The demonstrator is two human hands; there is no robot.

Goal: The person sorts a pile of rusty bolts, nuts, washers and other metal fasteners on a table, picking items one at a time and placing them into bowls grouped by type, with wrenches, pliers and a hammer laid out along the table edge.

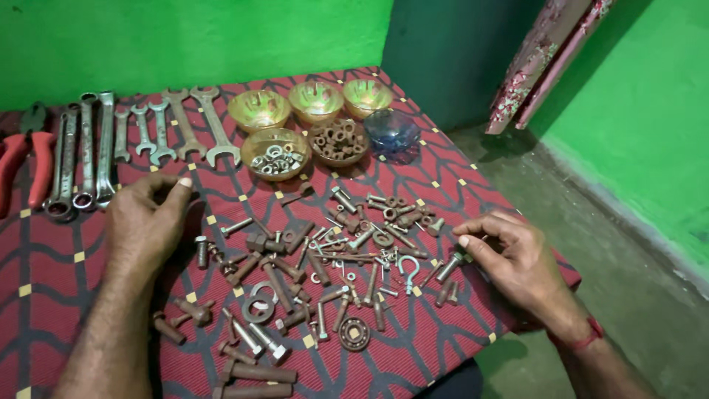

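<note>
left hand (pixel 148 222) rests on the red patterned cloth (pixel 44 295) over the counter, just left of the pile of rusty bolts (pixel 317 273), fingers loosely curled w/ thumb raised, holding nothing i can see; nearest bit is a short bolt (pixel 201 250) just right of it. right hand (pixel 517 258) sits at the right edge of the pile, thumb & fingers pinched on a grey bolt (pixel 449 266), which lies low on the cloth, tilted. a u-shaped hook (pixel 408 267) lies just left of that bolt, a round bearing (pixel 354 334) at the near side of the pile. beyond the pile: five amber bowls, one w/ shiny nuts (pixel 276 159), one w/ rusty nuts (pixel 340 140), three at the back w/ contents i can't make out, plus a blue glass bowl (pixel 393 133) to their right. far left of the pile, a row of spanners (pixel 159 133) & red-handled pliers (pixel 22 162). green wall (pixel 185 37) behind.
</note>
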